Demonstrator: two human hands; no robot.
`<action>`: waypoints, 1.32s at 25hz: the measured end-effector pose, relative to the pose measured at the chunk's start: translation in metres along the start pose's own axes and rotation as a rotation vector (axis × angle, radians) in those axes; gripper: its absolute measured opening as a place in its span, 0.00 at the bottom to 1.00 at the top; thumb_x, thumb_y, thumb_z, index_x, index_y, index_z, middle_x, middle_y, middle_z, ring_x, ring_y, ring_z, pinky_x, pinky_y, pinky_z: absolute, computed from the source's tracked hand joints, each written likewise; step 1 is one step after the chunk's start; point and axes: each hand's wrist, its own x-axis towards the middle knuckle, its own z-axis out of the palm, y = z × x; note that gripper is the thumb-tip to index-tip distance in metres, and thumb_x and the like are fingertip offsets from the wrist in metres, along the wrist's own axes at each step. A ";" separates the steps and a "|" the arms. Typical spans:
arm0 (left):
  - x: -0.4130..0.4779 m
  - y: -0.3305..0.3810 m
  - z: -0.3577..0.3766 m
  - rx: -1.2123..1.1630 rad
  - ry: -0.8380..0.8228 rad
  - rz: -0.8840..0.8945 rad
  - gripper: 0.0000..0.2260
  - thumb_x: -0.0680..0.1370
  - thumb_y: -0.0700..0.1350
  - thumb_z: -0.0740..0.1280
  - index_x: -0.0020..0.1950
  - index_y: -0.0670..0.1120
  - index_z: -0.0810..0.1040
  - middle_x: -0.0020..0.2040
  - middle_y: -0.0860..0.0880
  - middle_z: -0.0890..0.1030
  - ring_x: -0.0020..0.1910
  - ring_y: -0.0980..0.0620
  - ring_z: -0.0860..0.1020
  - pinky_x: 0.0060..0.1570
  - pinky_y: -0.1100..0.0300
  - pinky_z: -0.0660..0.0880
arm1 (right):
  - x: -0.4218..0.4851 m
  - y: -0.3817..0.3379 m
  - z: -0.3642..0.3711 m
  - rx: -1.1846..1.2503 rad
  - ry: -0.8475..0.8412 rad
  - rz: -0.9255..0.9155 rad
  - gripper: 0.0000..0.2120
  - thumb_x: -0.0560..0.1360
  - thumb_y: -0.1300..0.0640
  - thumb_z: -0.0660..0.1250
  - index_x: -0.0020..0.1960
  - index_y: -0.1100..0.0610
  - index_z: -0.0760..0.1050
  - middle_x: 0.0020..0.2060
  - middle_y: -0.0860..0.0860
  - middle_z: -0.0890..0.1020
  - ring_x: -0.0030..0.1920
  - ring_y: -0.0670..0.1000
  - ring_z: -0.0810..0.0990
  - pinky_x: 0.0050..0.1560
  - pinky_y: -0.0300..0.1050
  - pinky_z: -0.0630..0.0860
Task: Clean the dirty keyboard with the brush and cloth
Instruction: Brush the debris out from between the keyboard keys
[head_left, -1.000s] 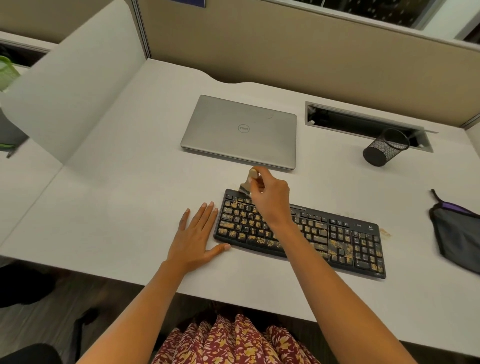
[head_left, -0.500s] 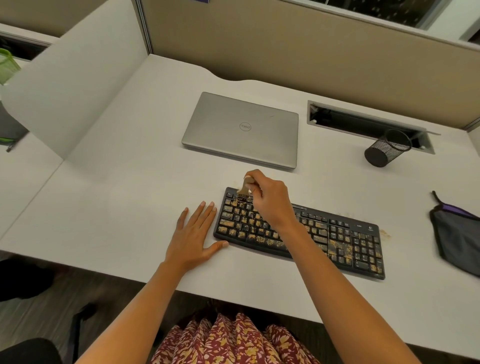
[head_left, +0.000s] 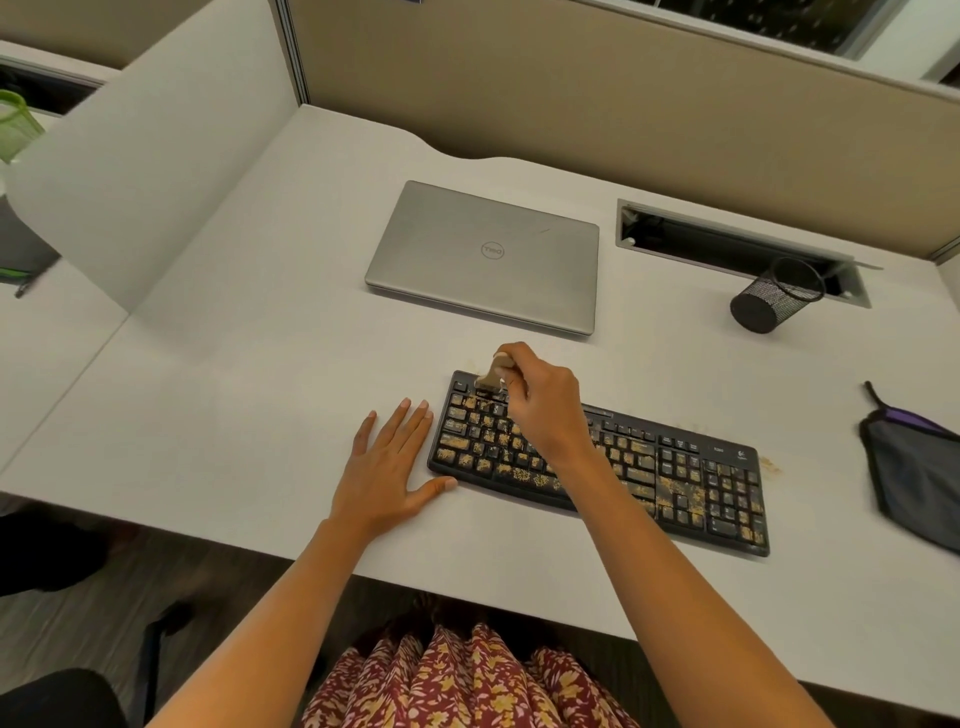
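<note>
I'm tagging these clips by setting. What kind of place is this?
Most likely an office cubicle: tan partition panels wall in a white desk with a cable slot, and a closed laptop and a mesh pen cup sit on it.

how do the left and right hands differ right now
The left hand lies flat on the desk beside the keyboard, fingers straight; the right hand hovers over its far left keys, fingers curled. The left hand holds nothing; the right hand grips the brush. Both are bare.
</note>
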 end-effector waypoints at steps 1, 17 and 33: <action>0.000 0.000 0.000 0.000 -0.001 0.001 0.41 0.77 0.73 0.48 0.81 0.47 0.54 0.80 0.50 0.53 0.80 0.53 0.47 0.77 0.46 0.43 | -0.003 0.000 0.000 -0.001 -0.009 -0.002 0.06 0.78 0.65 0.63 0.54 0.58 0.76 0.37 0.45 0.80 0.28 0.37 0.70 0.32 0.28 0.64; 0.000 0.000 -0.001 -0.013 0.009 0.005 0.41 0.77 0.74 0.48 0.81 0.47 0.54 0.80 0.51 0.53 0.80 0.54 0.46 0.77 0.46 0.43 | -0.013 -0.001 -0.010 0.005 0.009 -0.007 0.06 0.78 0.68 0.63 0.53 0.62 0.76 0.37 0.42 0.78 0.31 0.30 0.73 0.31 0.25 0.66; -0.001 -0.001 0.001 -0.021 0.024 0.015 0.41 0.77 0.73 0.48 0.80 0.47 0.55 0.80 0.50 0.54 0.80 0.52 0.48 0.77 0.46 0.44 | -0.016 0.008 -0.016 0.007 -0.003 0.060 0.06 0.79 0.65 0.63 0.53 0.58 0.75 0.38 0.49 0.82 0.29 0.39 0.71 0.30 0.29 0.65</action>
